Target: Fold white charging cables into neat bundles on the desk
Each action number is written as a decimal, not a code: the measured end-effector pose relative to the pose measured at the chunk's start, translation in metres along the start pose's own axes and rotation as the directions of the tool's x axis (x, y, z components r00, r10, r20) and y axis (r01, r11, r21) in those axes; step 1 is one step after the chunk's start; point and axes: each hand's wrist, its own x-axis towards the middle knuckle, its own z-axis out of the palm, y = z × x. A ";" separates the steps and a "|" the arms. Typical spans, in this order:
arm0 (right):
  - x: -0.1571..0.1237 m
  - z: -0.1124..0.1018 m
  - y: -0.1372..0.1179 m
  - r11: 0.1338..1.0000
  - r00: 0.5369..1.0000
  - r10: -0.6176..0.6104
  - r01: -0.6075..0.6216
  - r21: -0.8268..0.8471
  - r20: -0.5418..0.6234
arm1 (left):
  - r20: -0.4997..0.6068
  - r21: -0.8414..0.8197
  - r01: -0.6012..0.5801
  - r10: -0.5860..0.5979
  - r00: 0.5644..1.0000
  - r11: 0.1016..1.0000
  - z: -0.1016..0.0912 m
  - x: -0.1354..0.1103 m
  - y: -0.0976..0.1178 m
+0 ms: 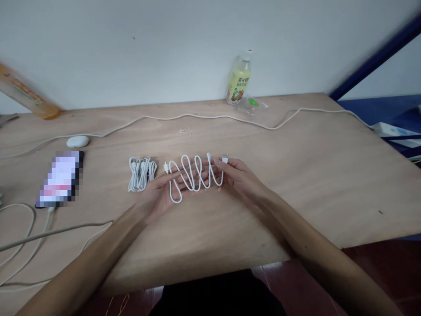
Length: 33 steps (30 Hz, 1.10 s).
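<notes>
A white USB cable [197, 157] lies in loose zigzag loops across the fingers of both hands, above the tabletop. My left hand [161, 193] holds its left end, with the thumb near a white plug [166, 167] and the fingers stretched beneath the loops. At the other end my right hand [235, 172] pinches the cable beside a second plug [224, 160] between thumb and fingers. Just left of my left hand, several coiled white cables [141, 175] sit on the wooden table [305, 175].
A phone [61, 177] with a cable plugged in lies at the left, near a white earbud case [77, 141]. One long white cord [158, 118] crosses the back. A yellow-labelled bottle [239, 81], clear plastic wrapping [255, 105] and an orange bottle [29, 94] stand along the wall.
</notes>
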 end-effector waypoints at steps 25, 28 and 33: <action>0.001 -0.001 -0.002 0.998 0.999 0.037 -0.037 0.041 0.009 | -0.035 0.011 0.007 -0.007 0.999 1.000 0.004 0.001 0.001; 0.001 0.000 -0.002 0.999 0.999 0.044 -0.044 0.031 0.011 | -0.026 -0.001 0.007 -0.007 1.000 1.000 0.003 0.001 0.001; 0.000 0.000 -0.002 0.999 0.999 0.037 -0.037 0.034 0.002 | -0.011 -0.035 0.003 -0.004 1.000 0.999 0.001 0.000 0.000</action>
